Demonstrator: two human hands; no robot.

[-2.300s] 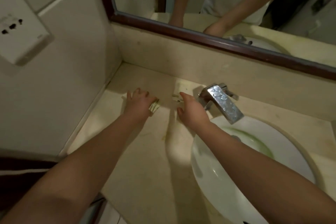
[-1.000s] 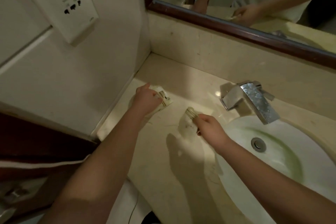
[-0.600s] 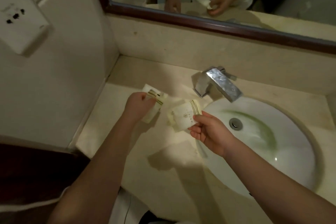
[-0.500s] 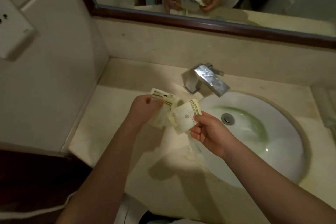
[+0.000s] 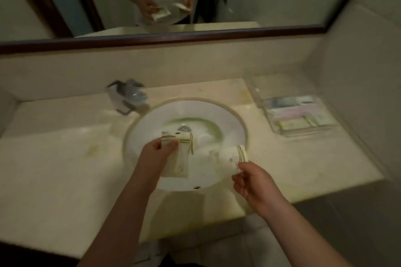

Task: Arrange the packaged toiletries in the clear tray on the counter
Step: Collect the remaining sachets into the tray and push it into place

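The left hand (image 5: 155, 154) is closed on a flat, pale paper packet (image 5: 179, 154) with gold stripes. The right hand (image 5: 252, 182) pinches a soft white packet (image 5: 231, 156) by one edge. Both now hang over the round white sink (image 5: 236, 119), no longer over the left counter. The clear tray (image 5: 301, 134), blurry, sits on the counter's right with flat packets inside

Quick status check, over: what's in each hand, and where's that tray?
Left hand shut on cream packets. Right hand shut on white packet. Both over sink. Clear tray far right, partly filled, path clear.
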